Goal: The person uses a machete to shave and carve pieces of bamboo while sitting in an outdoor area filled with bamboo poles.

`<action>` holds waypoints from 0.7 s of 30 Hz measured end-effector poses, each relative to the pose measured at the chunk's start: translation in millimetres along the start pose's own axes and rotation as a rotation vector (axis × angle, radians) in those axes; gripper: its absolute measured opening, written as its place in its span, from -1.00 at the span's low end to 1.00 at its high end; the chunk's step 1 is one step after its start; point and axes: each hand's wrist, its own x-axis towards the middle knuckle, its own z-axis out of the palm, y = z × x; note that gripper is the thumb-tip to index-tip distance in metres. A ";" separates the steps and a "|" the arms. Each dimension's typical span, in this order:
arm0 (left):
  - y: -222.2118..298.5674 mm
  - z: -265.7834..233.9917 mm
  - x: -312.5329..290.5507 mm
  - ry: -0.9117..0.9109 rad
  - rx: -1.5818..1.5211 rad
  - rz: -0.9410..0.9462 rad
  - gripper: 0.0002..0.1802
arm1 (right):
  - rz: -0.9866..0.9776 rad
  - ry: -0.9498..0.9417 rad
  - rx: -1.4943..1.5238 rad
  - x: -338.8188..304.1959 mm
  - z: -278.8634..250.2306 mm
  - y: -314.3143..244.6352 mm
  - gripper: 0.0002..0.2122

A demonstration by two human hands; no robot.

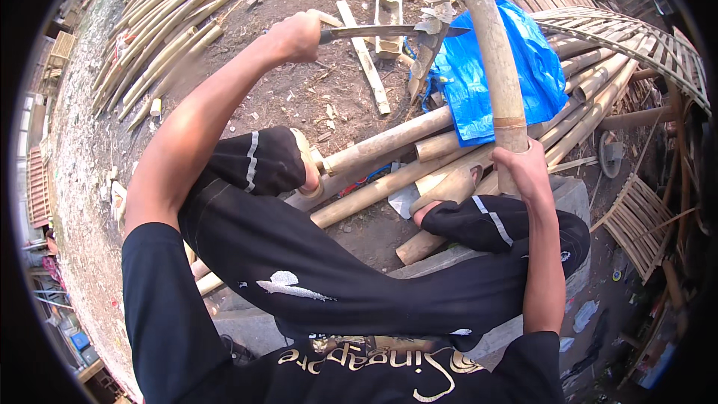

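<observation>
My left hand (298,36) is closed round the dark handle of a long knife (374,31). Its blade points right, and the tip lies close to the left side of a thick bamboo pole (490,41). I cannot tell whether blade and pole touch. Ragged pale bamboo peelings (434,24) show against the blade. My right hand (527,168) grips the pole near its lower end, just under a node ring. The pole slants up and away past the top of the view. Behind it lies a crumpled blue tarp (467,78).
Bamboo poles (396,137) lie across the ground by my feet, with more stacked (613,90) at the right. A heap of long bamboo poles (168,30) fills the far left. Split bamboo pieces (364,60) lie ahead. Slatted bamboo panels (639,217) stand at the right edge.
</observation>
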 end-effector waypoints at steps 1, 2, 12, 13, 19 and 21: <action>-3.7 2.1 1.9 0.011 -0.046 -0.031 -0.79 | -0.085 0.044 -0.033 4.3 -1.4 -5.6 -0.83; -5.8 7.7 1.4 0.085 -0.047 0.006 -0.80 | -0.130 0.096 -0.023 -0.2 -2.4 -14.8 -0.82; -11.3 36.8 11.2 0.041 -0.045 -0.019 -0.79 | -0.403 0.422 -0.105 25.4 17.4 2.1 -0.78; -13.3 39.5 14.6 0.028 -0.053 -0.032 -0.79 | -0.267 0.272 -0.200 24.5 22.0 24.2 -0.77; -25.8 41.6 24.7 0.058 0.053 -0.023 -0.77 | 0.135 -0.007 -0.171 25.8 44.0 84.5 -0.75; -29.4 40.8 30.4 -0.031 0.038 -0.060 -0.76 | 0.123 -0.029 -0.108 26.7 38.2 74.5 -0.76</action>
